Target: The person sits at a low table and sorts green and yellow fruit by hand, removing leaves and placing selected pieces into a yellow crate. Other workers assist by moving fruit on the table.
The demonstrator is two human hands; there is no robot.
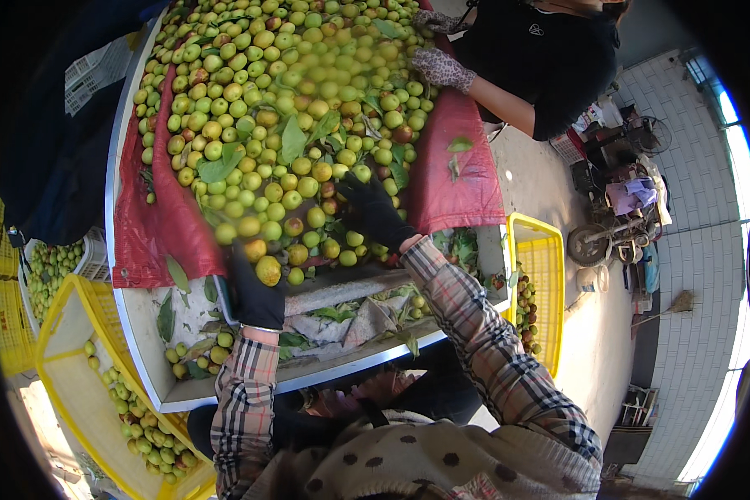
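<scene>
Green and reddish jujube fruits (244,137) with loose leaves lie heaped on a red mesh sheet (456,181) over a metal-edged sorting table (325,372). My left hand (254,290), in a black glove, is at the near left edge of the heap, beside a large yellowish fruit (268,270); its fingers are partly hidden, so I cannot tell whether it grips anything. Farther right, my right hand (373,207), also black-gloved, reaches over the fruit with its fingertips by a green one (361,173). Whether it holds a fruit cannot be told.
Yellow crates with fruit stand at the lower left (69,375) and right (559,300) of the table. A co-worker's gloved hands (444,69) touch the heap at the upper right. Another person in dark clothes is at the left. A motorbike (612,231) stands near the wall.
</scene>
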